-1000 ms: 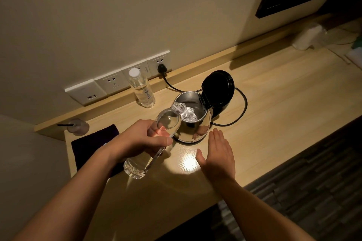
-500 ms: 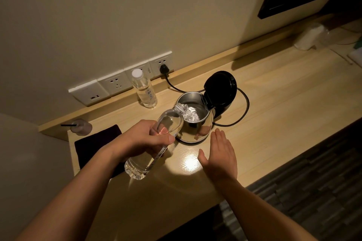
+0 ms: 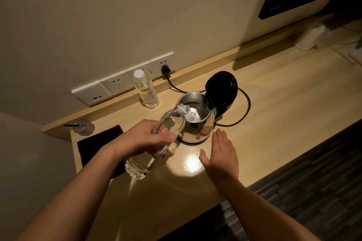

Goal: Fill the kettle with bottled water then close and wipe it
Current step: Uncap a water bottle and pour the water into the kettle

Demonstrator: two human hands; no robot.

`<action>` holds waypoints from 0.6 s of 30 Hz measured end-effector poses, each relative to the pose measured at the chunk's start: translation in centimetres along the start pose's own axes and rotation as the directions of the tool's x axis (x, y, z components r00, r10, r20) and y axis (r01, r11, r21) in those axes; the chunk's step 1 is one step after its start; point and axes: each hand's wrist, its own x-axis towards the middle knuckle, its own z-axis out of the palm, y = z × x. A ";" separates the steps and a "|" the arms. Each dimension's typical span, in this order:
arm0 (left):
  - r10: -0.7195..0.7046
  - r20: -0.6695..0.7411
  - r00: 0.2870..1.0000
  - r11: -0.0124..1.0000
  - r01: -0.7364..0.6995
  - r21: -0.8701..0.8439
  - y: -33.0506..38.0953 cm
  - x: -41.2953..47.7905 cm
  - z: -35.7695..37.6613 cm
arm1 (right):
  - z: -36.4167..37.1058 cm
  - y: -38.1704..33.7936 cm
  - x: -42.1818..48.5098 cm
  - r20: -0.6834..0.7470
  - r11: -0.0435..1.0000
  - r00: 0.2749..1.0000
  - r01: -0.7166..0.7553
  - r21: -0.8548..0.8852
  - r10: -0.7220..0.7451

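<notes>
We're mid-pour: left hand (image 3: 146, 139) grips the tilted bottle (image 3: 156, 143), water going into the kettle (image 3: 195, 121). Right hand (image 3: 221, 154) rests flat & empty on the worktop (image 3: 284, 103); lid (image 3: 222, 88) up, closing + wiping still to do.

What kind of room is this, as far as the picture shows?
Probably a hotel room: a long wooden wall desk with a row of wall sockets, a small electric kettle plugged in, and bottled water.

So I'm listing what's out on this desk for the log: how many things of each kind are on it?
Water bottles: 2 (tilted bottle in the left hand, capped bottle)
Electric kettle: 1
Dark cloth: 1
Small capped cup with straw: 1
White roll: 1
Total: 6
</notes>
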 end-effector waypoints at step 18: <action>-0.041 -0.002 0.999 0.999 0.041 0.001 1.0 -0.3 -0.4 | 0.1 0.1 -0.1 -0.013 1.000 1.000 0.010 0.004 -0.010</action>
